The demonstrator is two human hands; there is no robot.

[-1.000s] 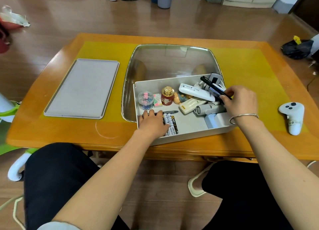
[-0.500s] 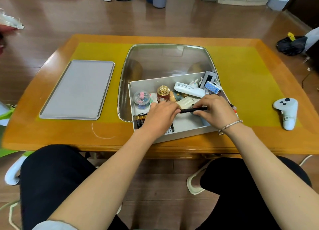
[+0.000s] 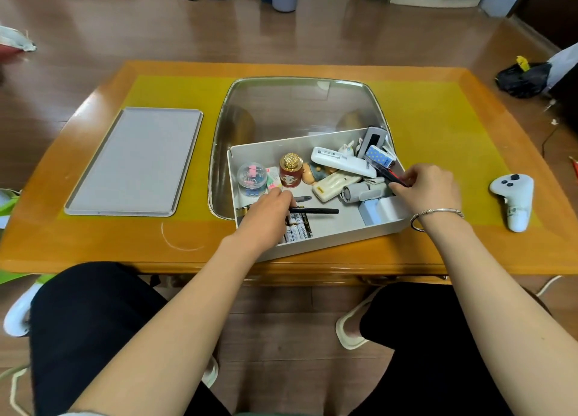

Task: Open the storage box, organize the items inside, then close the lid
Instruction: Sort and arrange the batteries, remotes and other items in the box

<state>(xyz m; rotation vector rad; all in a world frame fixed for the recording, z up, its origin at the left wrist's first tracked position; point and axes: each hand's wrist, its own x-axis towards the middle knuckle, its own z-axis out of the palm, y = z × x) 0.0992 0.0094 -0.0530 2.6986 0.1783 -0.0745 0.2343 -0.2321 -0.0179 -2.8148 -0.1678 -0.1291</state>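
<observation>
The white storage box [image 3: 337, 242] stands open at the table's near edge, full of small items. Its grey lid [image 3: 134, 162] lies flat on the table to the left. My left hand [image 3: 266, 211] is inside the box's front left part, holding a black pen [image 3: 316, 210] that lies level above a pack of batteries [image 3: 298, 229]. My right hand [image 3: 427, 190] is at the box's right wall, pinching a red and black pen [image 3: 391, 175]. A clip jar [image 3: 251, 175], a gold-capped red bottle [image 3: 291, 171] and a white remote [image 3: 342, 165] sit further back.
The box rests partly over a glass inset [image 3: 297, 109] in the orange table [image 3: 93, 243]. A white game controller [image 3: 513, 197] lies on the yellow mat to the right. A black bag [image 3: 522, 78] sits on the floor at the far right.
The black pen passed from my right hand to my left, which lowered it toward the front of the box. My right hand moved back right and took hold of the red and black pen.
</observation>
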